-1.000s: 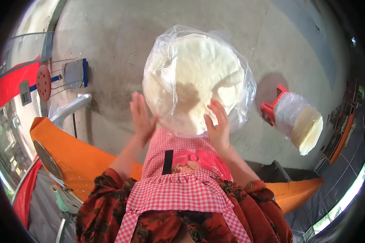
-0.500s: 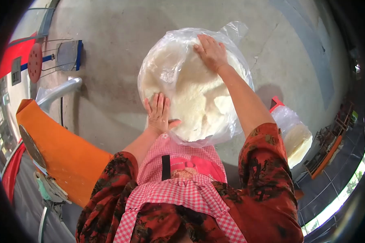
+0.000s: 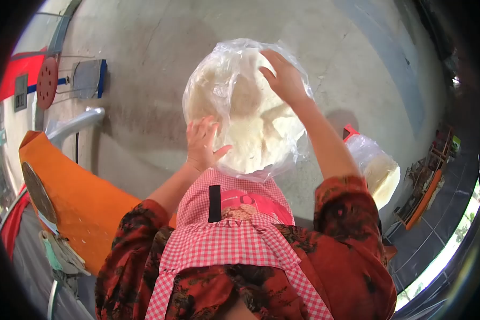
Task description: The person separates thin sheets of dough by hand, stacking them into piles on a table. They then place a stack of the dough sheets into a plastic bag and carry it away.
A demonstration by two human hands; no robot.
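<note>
In front of me stands a big clear plastic bag [image 3: 224, 85] filled with a cream-white mass [image 3: 245, 138]; the frames do not show what this stuff is. My left hand [image 3: 200, 144] rests against the bag's near left side, with fingers spread and the thumb out. At the far right part of the bag is my right hand [image 3: 285, 80], its fingers slightly bent and its thumb apart. Nothing is gripped in either hand, as far as I can see.
To the right, a smaller plastic bag [image 3: 376, 170] of similar pale stuff has a red piece at its top. An orange surface [image 3: 80, 197] is close on my left. Behind it are a red round stool seat [image 3: 47, 82] and a rolled sheet of clear plastic [image 3: 77, 122].
My right hand has turned from lying flat on the bag to a more bent pose at its edge. The bag's right side looks drawn inward. My left hand has shifted slightly left.
</note>
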